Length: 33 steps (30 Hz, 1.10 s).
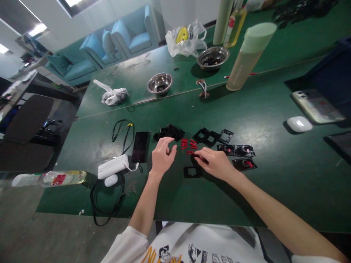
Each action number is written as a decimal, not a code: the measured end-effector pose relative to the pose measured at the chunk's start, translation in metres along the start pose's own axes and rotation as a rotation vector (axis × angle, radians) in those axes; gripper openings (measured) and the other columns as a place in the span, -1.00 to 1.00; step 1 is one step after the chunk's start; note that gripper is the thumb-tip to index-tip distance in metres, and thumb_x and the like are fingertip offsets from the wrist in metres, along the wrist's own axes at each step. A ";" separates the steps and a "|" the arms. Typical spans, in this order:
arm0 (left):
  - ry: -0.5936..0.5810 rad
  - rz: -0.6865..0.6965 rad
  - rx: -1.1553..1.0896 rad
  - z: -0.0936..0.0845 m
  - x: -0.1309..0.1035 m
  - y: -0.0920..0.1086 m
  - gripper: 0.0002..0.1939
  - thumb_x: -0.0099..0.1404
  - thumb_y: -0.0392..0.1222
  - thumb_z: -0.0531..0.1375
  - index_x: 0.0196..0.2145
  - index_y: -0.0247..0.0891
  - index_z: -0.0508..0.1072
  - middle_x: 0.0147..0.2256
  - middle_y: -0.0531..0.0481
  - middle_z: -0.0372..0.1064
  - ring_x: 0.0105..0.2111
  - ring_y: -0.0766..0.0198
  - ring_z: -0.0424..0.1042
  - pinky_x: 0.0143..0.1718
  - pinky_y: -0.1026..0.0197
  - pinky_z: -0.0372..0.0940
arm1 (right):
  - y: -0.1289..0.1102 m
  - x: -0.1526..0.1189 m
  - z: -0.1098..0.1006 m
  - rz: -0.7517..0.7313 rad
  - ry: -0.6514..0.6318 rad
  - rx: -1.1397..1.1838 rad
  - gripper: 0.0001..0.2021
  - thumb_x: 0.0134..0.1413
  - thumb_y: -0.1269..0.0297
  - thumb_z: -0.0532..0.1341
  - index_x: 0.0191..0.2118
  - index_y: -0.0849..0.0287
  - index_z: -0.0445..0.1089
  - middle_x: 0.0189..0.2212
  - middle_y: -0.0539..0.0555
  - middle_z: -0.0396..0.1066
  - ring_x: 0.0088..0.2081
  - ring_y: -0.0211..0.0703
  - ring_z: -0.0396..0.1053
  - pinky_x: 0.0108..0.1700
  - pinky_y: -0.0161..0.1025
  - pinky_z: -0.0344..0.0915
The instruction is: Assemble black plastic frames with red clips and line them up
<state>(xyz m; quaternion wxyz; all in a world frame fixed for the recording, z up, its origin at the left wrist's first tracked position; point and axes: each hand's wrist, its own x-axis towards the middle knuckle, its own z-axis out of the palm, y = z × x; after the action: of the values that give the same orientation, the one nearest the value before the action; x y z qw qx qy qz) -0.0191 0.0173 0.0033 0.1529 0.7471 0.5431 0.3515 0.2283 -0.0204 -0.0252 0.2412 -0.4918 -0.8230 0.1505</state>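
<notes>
Small red pieces lie in loose groups on the green table between my hands. My left hand hovers at their left with its fingers curled and parted, holding nothing visible. Beyond it sits a pile of black parts. My right hand is at the lower right of the red pieces, its fingertips close together; whatever may be between them is too small to make out. A black square frame lies just below its fingertips. More black frames are behind this hand, and black units with red parts are on its right.
A phone, white power bank and oil bottle are at left. Steel bowls and a tall bottle stand farther back. A white mouse and another phone lie at right.
</notes>
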 end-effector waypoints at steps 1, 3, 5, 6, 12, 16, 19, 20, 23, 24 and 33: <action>0.008 -0.004 0.003 0.000 0.000 -0.002 -0.80 0.47 -0.19 0.23 0.02 -0.20 0.51 0.06 -0.07 0.49 -0.51 0.51 0.26 -0.35 0.33 0.29 | 0.000 0.000 0.000 0.001 -0.001 0.001 -0.79 0.45 0.22 0.17 -0.03 0.15 0.53 -0.24 0.07 0.56 -0.35 -0.17 0.48 -0.34 -0.24 0.19; 0.017 -0.004 0.015 0.000 0.001 -0.004 -0.79 0.47 -0.19 0.23 0.03 -0.21 0.49 0.10 -0.10 0.47 -0.50 0.50 0.26 -0.34 0.32 0.30 | 0.000 0.000 0.000 0.002 -0.002 0.003 -0.79 0.45 0.22 0.17 -0.03 0.15 0.53 -0.24 0.06 0.56 -0.35 -0.17 0.48 -0.33 -0.24 0.19; 0.022 -0.003 0.030 0.001 0.001 -0.006 -0.77 0.47 -0.18 0.23 0.05 -0.21 0.48 0.13 -0.12 0.46 -0.49 0.50 0.26 -0.34 0.32 0.31 | 0.000 0.000 0.000 0.005 -0.002 0.004 -0.79 0.45 0.22 0.17 -0.02 0.14 0.53 -0.23 0.06 0.57 -0.35 -0.17 0.48 -0.33 -0.24 0.19; 0.023 -0.003 0.037 0.002 0.001 -0.007 -0.76 0.47 -0.18 0.23 0.06 -0.21 0.47 0.14 -0.12 0.45 -0.49 0.50 0.27 -0.33 0.32 0.32 | 0.000 0.000 0.000 0.007 -0.002 0.003 -0.79 0.45 0.21 0.17 -0.02 0.14 0.53 -0.23 0.06 0.57 -0.35 -0.17 0.48 -0.34 -0.24 0.18; -0.013 -0.019 0.102 0.006 0.000 -0.008 -0.62 0.47 -0.17 0.24 0.20 -0.19 0.41 0.22 -0.15 0.42 -0.46 0.47 0.33 -0.27 0.29 0.39 | 0.000 0.000 0.001 0.015 -0.007 0.002 -0.80 0.44 0.22 0.18 -0.03 0.13 0.53 -0.19 0.07 0.58 -0.33 -0.16 0.50 -0.33 -0.24 0.20; -0.096 -0.065 0.174 0.008 0.001 -0.008 -0.52 0.43 -0.20 0.26 0.27 -0.17 0.37 0.28 -0.14 0.38 -0.44 0.45 0.38 -0.26 0.26 0.41 | 0.001 -0.001 0.001 0.017 -0.014 0.003 -0.79 0.45 0.22 0.17 -0.02 0.15 0.53 -0.17 0.09 0.59 -0.30 -0.16 0.51 -0.32 -0.24 0.20; -0.126 -0.096 0.210 0.008 0.002 -0.006 -0.52 0.43 -0.19 0.26 0.27 -0.15 0.37 0.30 -0.13 0.36 -0.47 0.46 0.35 -0.27 0.24 0.41 | 0.000 -0.001 0.000 0.015 -0.022 0.007 -0.77 0.46 0.22 0.15 -0.01 0.15 0.53 -0.15 0.09 0.59 -0.28 -0.15 0.52 -0.33 -0.23 0.19; -0.132 -0.101 0.220 0.007 0.002 -0.005 -0.51 0.43 -0.19 0.26 0.28 -0.15 0.36 0.30 -0.13 0.36 -0.49 0.46 0.34 -0.27 0.24 0.41 | 0.000 -0.001 0.000 0.016 -0.024 0.007 -0.77 0.46 0.22 0.15 -0.01 0.15 0.53 -0.15 0.10 0.59 -0.28 -0.14 0.52 -0.33 -0.23 0.19; -0.147 -0.109 0.247 0.006 0.003 -0.003 -0.50 0.43 -0.19 0.26 0.29 -0.14 0.35 0.31 -0.13 0.35 -0.50 0.46 0.33 -0.28 0.23 0.41 | -0.001 -0.001 0.000 0.024 -0.026 0.009 -0.77 0.45 0.21 0.15 -0.02 0.15 0.53 -0.17 0.10 0.59 -0.29 -0.14 0.51 -0.33 -0.22 0.19; -0.151 -0.112 0.253 0.006 0.003 -0.002 -0.50 0.43 -0.19 0.27 0.29 -0.14 0.35 0.31 -0.13 0.34 -0.50 0.46 0.34 -0.28 0.23 0.41 | -0.001 0.000 0.000 0.028 -0.025 0.010 -0.77 0.45 0.21 0.15 -0.02 0.14 0.53 -0.17 0.10 0.59 -0.30 -0.14 0.51 -0.33 -0.22 0.19; -0.179 -0.140 0.270 0.006 0.004 -0.001 -0.41 0.41 -0.19 0.29 0.35 -0.12 0.31 0.32 -0.16 0.30 -0.34 0.35 0.50 -0.30 0.24 0.42 | 0.000 0.000 0.000 0.026 -0.024 0.011 -0.77 0.45 0.21 0.15 -0.02 0.13 0.53 -0.20 0.10 0.58 -0.31 -0.15 0.49 -0.33 -0.25 0.17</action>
<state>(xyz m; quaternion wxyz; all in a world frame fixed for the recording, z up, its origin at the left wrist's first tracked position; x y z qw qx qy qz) -0.0150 0.0221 -0.0004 0.1230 0.7495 0.6203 0.1959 0.2279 -0.0206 -0.0252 0.2320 -0.4993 -0.8185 0.1643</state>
